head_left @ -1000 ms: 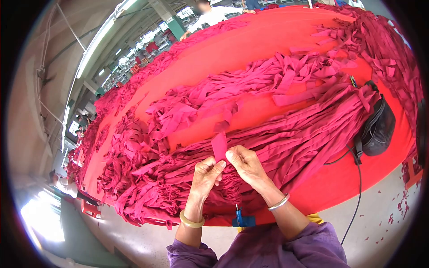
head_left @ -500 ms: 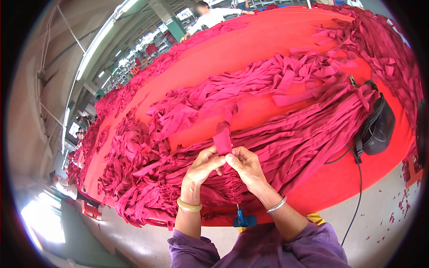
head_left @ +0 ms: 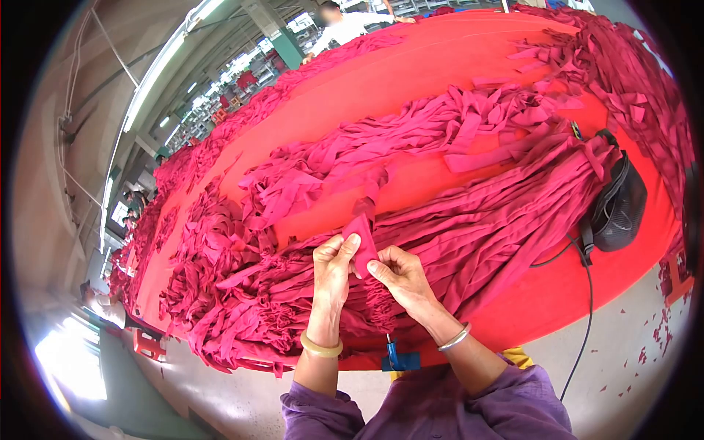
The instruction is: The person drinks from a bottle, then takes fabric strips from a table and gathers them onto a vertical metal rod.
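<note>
Head camera: A person in purple sleeves (head_left: 323, 412) works a crimson fabric strip (head_left: 364, 253) at a desk (head_left: 506, 315) spread with red cloth. The left hand (head_left: 335, 265), a pale bangle (head_left: 321, 347) at its wrist, pinches the strip, thumb pressed flat on its face; the right hand (head_left: 403, 279), above a silver bangle (head_left: 456, 336), grips the lower edge, fingers curled. The strip is raised over the desk's near side, between both hands. A ruffled fabric stack (head_left: 380, 309) sits just below them, near a blue clamp (head_left: 400, 361) at five o'clock from the hands. Long strips (head_left: 499, 213) fan out at two o'clock toward a black bag (head_left: 622, 209) at three, while a tangled heap (head_left: 216, 238) lies at nine. At twelve o'clock, across the desk, a co-worker in white (head_left: 346, 31) reaches over the far edge.
</note>
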Demonstrator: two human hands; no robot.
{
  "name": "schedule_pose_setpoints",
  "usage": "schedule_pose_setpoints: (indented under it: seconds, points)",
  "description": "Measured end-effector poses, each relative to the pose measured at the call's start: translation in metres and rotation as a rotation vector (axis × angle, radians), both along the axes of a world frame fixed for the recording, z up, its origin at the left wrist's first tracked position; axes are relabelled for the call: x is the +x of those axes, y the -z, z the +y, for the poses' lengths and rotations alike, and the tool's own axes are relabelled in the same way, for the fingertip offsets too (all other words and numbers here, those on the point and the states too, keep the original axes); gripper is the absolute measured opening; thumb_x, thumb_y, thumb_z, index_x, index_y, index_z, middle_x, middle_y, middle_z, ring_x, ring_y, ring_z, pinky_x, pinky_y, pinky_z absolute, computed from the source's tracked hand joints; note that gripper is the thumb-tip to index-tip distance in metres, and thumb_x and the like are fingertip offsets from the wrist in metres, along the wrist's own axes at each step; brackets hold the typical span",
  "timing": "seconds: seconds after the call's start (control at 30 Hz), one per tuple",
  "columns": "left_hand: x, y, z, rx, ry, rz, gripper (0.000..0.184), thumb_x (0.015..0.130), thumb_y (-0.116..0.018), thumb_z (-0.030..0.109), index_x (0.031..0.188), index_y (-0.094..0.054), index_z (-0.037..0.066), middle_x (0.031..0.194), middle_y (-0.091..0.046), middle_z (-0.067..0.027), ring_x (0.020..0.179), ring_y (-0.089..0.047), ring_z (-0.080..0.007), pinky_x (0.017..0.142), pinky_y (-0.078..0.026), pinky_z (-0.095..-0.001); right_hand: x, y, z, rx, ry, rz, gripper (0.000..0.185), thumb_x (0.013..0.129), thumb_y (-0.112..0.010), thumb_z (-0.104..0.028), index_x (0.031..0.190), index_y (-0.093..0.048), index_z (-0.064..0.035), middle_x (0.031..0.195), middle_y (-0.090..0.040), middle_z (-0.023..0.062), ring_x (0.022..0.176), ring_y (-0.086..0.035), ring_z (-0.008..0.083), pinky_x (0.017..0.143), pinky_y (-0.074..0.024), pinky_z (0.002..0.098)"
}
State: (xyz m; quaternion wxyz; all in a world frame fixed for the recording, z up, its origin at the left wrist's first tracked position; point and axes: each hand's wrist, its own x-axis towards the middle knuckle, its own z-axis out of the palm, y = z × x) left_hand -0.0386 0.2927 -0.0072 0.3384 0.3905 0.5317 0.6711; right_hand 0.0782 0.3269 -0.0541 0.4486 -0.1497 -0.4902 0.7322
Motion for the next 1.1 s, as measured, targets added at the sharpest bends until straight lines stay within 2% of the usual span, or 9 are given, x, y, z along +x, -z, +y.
schedule_pose_setpoints:
  seconds: [0.03,0.37,0.43,0.5,0.6,0.67,0.73,0.83,1.1]
  points:
    - [0.004,-0.001,-0.002,-0.001,-0.045,0.042,0.035,0.080,-0.059,0.012,0.052,-0.040,0.011,0.049,-0.040,0.0056,0.038,-0.034,-0.0023,0.033,-0.032,-0.0186,0.002,0.000,0.000,0.001,-0.007,-0.016,0.013,0.082,-0.058,-0.015,0.078,-0.054,-0.0034,0.067,-0.048,-0.0060,0.060,-0.039,0.0011,0.052,-0.0316,0.0156]
    - [0.024,0.023,-0.040,-0.096,-0.158,0.331,0.033,0.083,-0.056,0.015,0.055,-0.040,0.006,0.054,-0.031,0.0083,0.053,-0.025,-0.0024,0.044,-0.020,-0.0213,0.004,-0.006,0.011,-0.038,0.031,-0.023,0.013,0.084,-0.055,-0.016,0.080,-0.053,-0.0036,0.067,-0.045,-0.0065,0.061,-0.038,0.0012,0.053,-0.0314,0.0161]
    - [0.019,0.019,-0.042,-0.130,-0.055,0.365,0.029,0.084,-0.055,0.015,0.058,-0.047,0.005,0.053,-0.035,0.0082,0.052,-0.030,-0.0014,0.044,-0.025,-0.0198,-0.003,-0.003,0.010,-0.008,0.016,0.011,0.013,0.084,-0.055,-0.016,0.081,-0.053,-0.0031,0.068,-0.046,-0.0062,0.062,-0.039,0.0014,0.054,-0.0322,0.0163]
    - [0.012,0.006,-0.037,-0.211,0.064,0.330,0.024,0.084,-0.053,0.025,0.078,-0.058,0.003,0.064,-0.049,0.0038,0.058,-0.044,-0.0035,0.047,-0.039,-0.0194,-0.012,0.008,0.009,0.062,-0.005,0.095,0.013,0.084,-0.055,-0.015,0.084,-0.054,-0.0019,0.070,-0.048,-0.0053,0.064,-0.041,0.0018,0.055,-0.0340,0.0164]
    - [-0.011,-0.005,-0.019,-0.275,0.256,0.192,0.054,0.083,-0.045,0.048,0.105,-0.052,-0.001,0.096,-0.056,-0.0069,0.079,-0.053,-0.0107,0.056,-0.046,-0.0227,-0.010,0.004,0.006,0.042,0.013,0.067,0.011,0.084,-0.055,-0.013,0.085,-0.055,-0.0019,0.069,-0.047,-0.0058,0.062,-0.039,0.0017,0.054,-0.0329,0.0163]
    - [-0.015,-0.005,0.001,-0.208,0.271,-0.007,0.057,0.082,-0.044,0.052,0.105,-0.052,-0.001,0.097,-0.056,-0.0074,0.082,-0.054,-0.0121,0.065,-0.047,-0.0252,-0.007,-0.001,0.004,0.065,0.027,0.055,0.011,0.084,-0.055,-0.013,0.084,-0.055,-0.0019,0.068,-0.047,-0.0061,0.061,-0.039,0.0015,0.053,-0.0322,0.0164]
    - [-0.013,-0.010,0.015,-0.193,0.265,-0.114,0.045,0.084,-0.047,0.042,0.101,-0.054,0.001,0.093,-0.057,-0.0061,0.080,-0.056,-0.0120,0.071,-0.046,-0.0262,-0.007,-0.002,0.005,0.093,0.049,0.047,0.011,0.084,-0.055,-0.012,0.083,-0.055,-0.0019,0.067,-0.046,-0.0064,0.060,-0.038,0.0014,0.052,-0.0315,0.0165]
    - [-0.008,-0.006,0.030,0.054,0.122,-0.267,0.016,0.082,-0.057,0.017,0.090,-0.059,0.004,0.079,-0.060,-0.0008,0.066,-0.055,-0.0077,0.063,-0.045,-0.0207,-0.007,-0.002,0.004,0.109,0.078,0.003,0.011,0.083,-0.056,-0.011,0.077,-0.054,-0.0029,0.064,-0.042,-0.0073,0.058,-0.035,0.0011,0.050,-0.0289,0.0169]
    - [0.011,0.003,0.017,0.135,-0.092,-0.046,0.007,0.081,-0.058,0.009,0.079,-0.063,0.004,0.072,-0.056,0.0057,0.062,-0.044,-0.0024,0.059,-0.036,-0.0169,0.001,0.000,0.002,0.071,0.057,0.040,0.016,0.081,-0.058,-0.008,0.069,-0.049,-0.0046,0.063,-0.038,-0.0078,0.057,-0.032,0.0013,0.048,-0.0262,0.0176]
